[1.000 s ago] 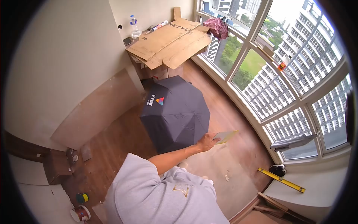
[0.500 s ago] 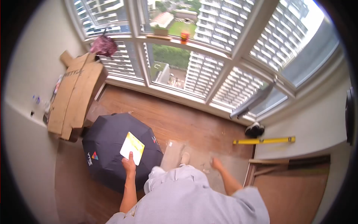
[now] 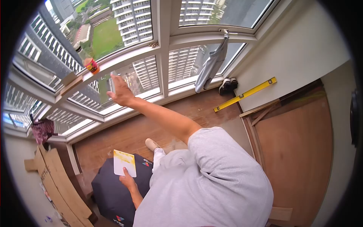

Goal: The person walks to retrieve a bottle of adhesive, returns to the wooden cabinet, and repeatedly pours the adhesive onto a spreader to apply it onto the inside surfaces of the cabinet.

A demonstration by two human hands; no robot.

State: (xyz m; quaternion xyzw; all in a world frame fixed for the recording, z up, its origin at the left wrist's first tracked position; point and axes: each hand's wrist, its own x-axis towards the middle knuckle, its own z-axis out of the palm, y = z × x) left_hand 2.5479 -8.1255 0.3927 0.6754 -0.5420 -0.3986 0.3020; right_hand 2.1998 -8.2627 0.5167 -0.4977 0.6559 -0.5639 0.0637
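My left hand grips the lower edge of a flat, white card with yellow on its upper part, the thumb lying over its face. It is held above the open black umbrella on the floor. My right hand stretches forward in front of the window, thumb and fingers apart, with nothing in it. Nearest to that hand is a red-and-yellow cup on the window ledge. A gap shows between the fingertips and the cup.
A yellow spirit level leans at the right wall near dark shoes. Grey cloth hangs from the window handle. Flattened cardboard and a patterned umbrella are at left. A wooden panel lies at right.
The view has turned to the right and come closer to the window. My right hand has risen from my side toward the ledge. My left hand still holds the card.
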